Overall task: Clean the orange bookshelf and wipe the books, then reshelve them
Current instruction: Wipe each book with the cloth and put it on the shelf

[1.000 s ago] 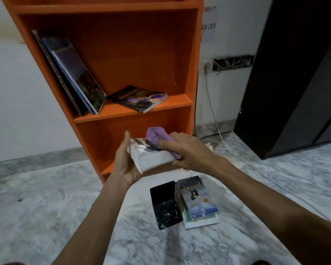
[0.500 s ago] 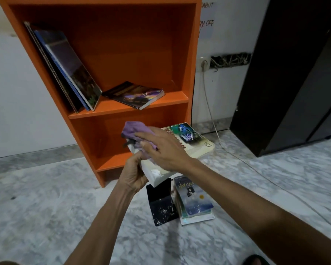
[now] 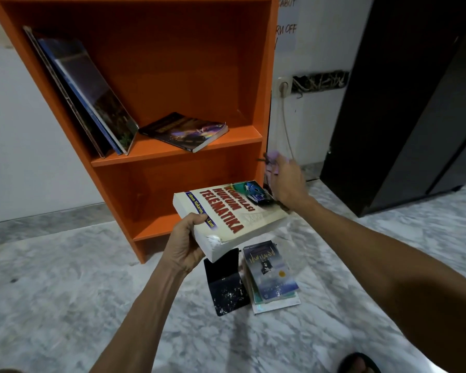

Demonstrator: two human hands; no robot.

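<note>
My left hand (image 3: 184,242) grips the near corner of a thick white book (image 3: 234,214) with red title letters, held flat in front of the orange bookshelf (image 3: 256,135). At the book's far right edge, my right hand (image 3: 287,181) is closed on a purple cloth (image 3: 276,157), blurred by motion. On the middle shelf several large books (image 3: 92,92) lean against the left wall, and a dark paperback (image 3: 186,130) lies flat beside them. On the floor below the held book rests a small stack topped by a blue book (image 3: 271,270), with a black book (image 3: 226,285) beside it.
The marble floor (image 3: 65,292) spreads around the shelf. A dark cabinet (image 3: 404,98) stands to the right. A wall socket (image 3: 283,86) with a white cable hanging down sits between shelf and cabinet. A sandal toe (image 3: 358,363) shows at the bottom edge.
My right hand has swept the purple cloth from the book's left end across its cover to the far right edge. My left hand has turned the book flat, cover now fully visible.
</note>
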